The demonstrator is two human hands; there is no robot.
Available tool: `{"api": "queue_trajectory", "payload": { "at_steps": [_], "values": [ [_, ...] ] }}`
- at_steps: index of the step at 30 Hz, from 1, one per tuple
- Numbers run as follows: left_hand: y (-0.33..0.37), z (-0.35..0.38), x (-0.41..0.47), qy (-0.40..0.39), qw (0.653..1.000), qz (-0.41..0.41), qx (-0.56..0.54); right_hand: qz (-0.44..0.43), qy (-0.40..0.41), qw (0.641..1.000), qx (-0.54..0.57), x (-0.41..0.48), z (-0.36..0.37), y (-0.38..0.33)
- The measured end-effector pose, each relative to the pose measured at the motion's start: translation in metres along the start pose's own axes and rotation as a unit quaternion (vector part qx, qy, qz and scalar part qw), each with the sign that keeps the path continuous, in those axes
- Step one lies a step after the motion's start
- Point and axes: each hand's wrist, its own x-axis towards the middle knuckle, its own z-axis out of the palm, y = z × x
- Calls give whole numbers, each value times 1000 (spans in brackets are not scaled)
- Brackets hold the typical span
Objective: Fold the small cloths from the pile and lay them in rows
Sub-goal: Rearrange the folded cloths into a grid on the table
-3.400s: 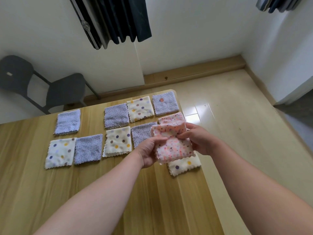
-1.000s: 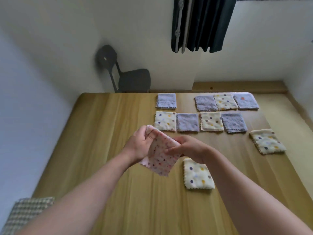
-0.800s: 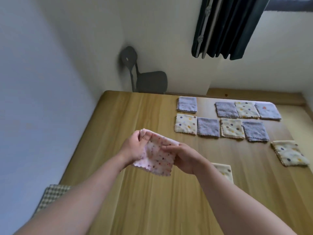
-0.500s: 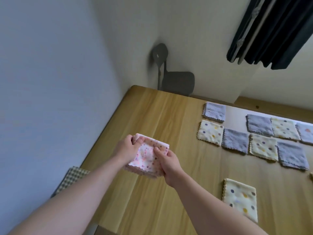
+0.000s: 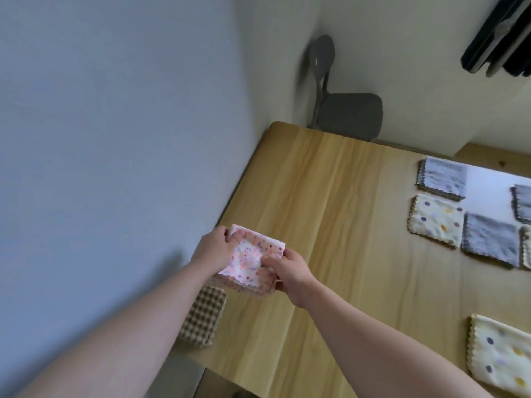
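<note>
Both hands hold a folded pink cloth with coloured dots [image 5: 252, 261] over the wooden table's [image 5: 339, 214] left edge: left hand [image 5: 215, 251] pinching its far corner, right hand [image 5: 290, 271] gripping its near side.

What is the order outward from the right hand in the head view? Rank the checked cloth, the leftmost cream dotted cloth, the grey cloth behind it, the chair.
Right hand, gripping the pink cloth:
1. checked cloth, lower left, at the table's edge.
2. cream dotted cloth, right, near row.
3. grey cloth, right, far row.
4. chair, beyond the table's far end.
</note>
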Motion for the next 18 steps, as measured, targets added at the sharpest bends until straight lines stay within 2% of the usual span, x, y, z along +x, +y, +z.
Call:
{"api": "queue_trajectory", "payload": {
  "at_steps": [4, 8, 12, 18],
  "values": [
    [-24, -11, 24, -15, 999, -22, -21, -9, 44, 999, -5, 30, 35, 12],
    [-40, -22, 36, 21, 999, -13, -41, -7, 73, 997, -30, 63, 65, 19],
    [-50, -21, 36, 33, 995, 89, 28, -11, 76, 996, -52, 90, 87, 18],
    [-73, 4, 42, 46, 969, 224, 89, -22, 117, 987, -105, 99, 96, 19]
  ]
}}
